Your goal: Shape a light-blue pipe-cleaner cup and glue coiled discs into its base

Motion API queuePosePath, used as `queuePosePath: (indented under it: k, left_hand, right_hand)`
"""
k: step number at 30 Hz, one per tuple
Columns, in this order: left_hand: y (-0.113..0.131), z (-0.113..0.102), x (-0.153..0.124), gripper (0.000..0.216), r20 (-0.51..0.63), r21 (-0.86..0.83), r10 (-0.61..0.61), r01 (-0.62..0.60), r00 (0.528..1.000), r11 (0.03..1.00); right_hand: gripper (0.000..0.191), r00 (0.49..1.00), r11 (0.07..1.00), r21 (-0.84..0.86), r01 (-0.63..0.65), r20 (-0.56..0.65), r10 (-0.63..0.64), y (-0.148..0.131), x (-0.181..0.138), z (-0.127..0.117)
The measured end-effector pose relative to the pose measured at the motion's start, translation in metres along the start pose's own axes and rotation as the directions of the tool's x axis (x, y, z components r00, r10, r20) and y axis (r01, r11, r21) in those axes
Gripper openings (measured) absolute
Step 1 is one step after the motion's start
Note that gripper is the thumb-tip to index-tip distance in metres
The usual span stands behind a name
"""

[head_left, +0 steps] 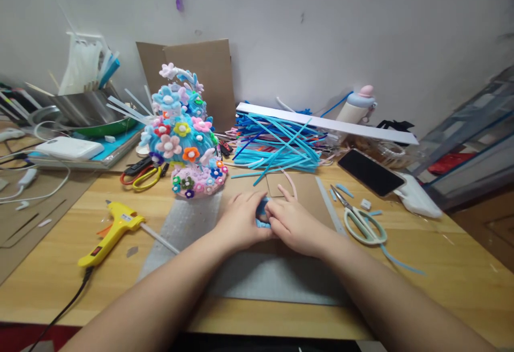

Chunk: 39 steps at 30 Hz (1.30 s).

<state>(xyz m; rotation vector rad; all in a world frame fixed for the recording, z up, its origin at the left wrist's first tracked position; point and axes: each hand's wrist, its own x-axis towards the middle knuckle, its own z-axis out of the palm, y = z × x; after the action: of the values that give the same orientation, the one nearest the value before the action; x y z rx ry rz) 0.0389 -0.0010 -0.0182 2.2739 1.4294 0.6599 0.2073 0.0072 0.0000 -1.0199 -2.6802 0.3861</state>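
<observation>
Over a flat brown cardboard sheet (317, 194), a small light-blue fuzzy piece (263, 225) is held, mostly hidden; its left side is clasped between the bent fingers and thumb of the bare left hand (240, 219). Against its right side the curled fingers of the bare right hand (295, 224) are brought, but whether anything is pinched by them cannot be told. Beneath the cardboard, a grey mat (281, 282) is laid on a pale wooden table (450, 250). To the left, a yellow glue gun (116, 230) is set down; to the right, pale-green-handled scissors (354, 211) are left open, near a black-screened phone (371, 171). Farther back, a turquoise model covered in multicoloured fuzzy flowers (180, 127) is stood beside heaped blue fuzzy stems (277, 140), topped by a long white strip (321, 120).
</observation>
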Motion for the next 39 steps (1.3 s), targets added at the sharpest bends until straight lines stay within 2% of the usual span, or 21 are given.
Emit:
queuePosePath:
  k: [11,16,19,21,23,24,26,28,30,33,35,37,39]
  left_hand:
    - [-0.002,0.004,-0.004,0.062,-0.042,-0.051,-0.004,0.002,0.999,0.999]
    - [-0.002,0.007,-0.009,0.062,-0.087,-0.048,-0.04,0.036,0.995,0.998]
    - [-0.001,0.003,-0.014,0.082,-0.082,-0.051,-0.093,0.089,0.992,0.995]
    - [-0.001,-0.003,-0.016,0.107,-0.075,-0.07,-0.1,0.094,0.992,0.993]
    - [-0.004,-0.011,-0.017,0.12,-0.09,-0.093,-0.075,0.067,0.993,0.993]
    - [-0.005,-0.014,-0.017,0.122,-0.094,-0.095,-0.051,0.042,0.994,0.995]
    - [-0.01,-0.018,-0.018,0.123,-0.061,-0.084,0.009,-0.014,0.998,0.996]
    - [-0.014,-0.018,-0.019,0.123,0.01,-0.069,0.055,-0.054,0.998,0.996]
    - [-0.017,-0.015,-0.02,0.122,0.064,-0.06,0.053,-0.05,0.997,0.997]
    - [-0.017,-0.012,-0.02,0.119,0.078,-0.053,-0.03,0.034,0.996,0.998]
    - [-0.013,-0.013,-0.018,0.115,0.036,-0.067,-0.055,0.057,0.998,0.996]
    - [-0.007,-0.018,-0.018,0.108,-0.066,-0.078,-0.02,0.014,0.998,0.997]
    - [-0.002,-0.023,-0.018,0.098,-0.193,-0.061,0.039,-0.052,0.98,0.997]
  right_hand:
    - [0.017,1.0,0.997,-0.073,0.025,-0.013,-0.026,-0.002,0.003,0.005]
    - [0.014,0.992,0.997,-0.032,0.073,-0.103,-0.076,-0.006,0.0,0.004]
    - [0.013,0.957,0.986,0.079,0.15,-0.26,-0.124,-0.001,-0.003,0.004]
    - [0.018,0.924,0.978,0.172,0.117,-0.38,-0.044,0.005,-0.005,0.003]
    - [0.025,0.905,0.957,0.287,0.036,-0.416,0.091,0.013,-0.005,0.0]
    - [0.033,0.915,0.936,0.351,-0.002,-0.377,0.144,0.016,-0.006,-0.001]
    - [0.06,0.966,0.876,0.478,-0.065,-0.192,0.176,0.022,-0.007,-0.003]
    - [0.09,0.995,0.829,0.551,-0.097,0.022,0.102,0.027,-0.009,-0.003]
    - [0.107,0.989,0.816,0.57,-0.1,0.149,0.017,0.032,-0.011,-0.002]
    - [0.108,0.985,0.787,0.608,-0.103,0.174,-0.006,0.036,-0.011,0.001]
    - [0.103,0.991,0.714,0.692,-0.104,0.134,0.015,0.036,-0.009,0.0]
    - [0.102,0.998,0.592,0.803,-0.069,0.046,0.053,0.033,-0.007,-0.003]
    - [0.09,0.989,0.426,0.904,-0.032,-0.033,0.142,0.026,-0.004,-0.007]
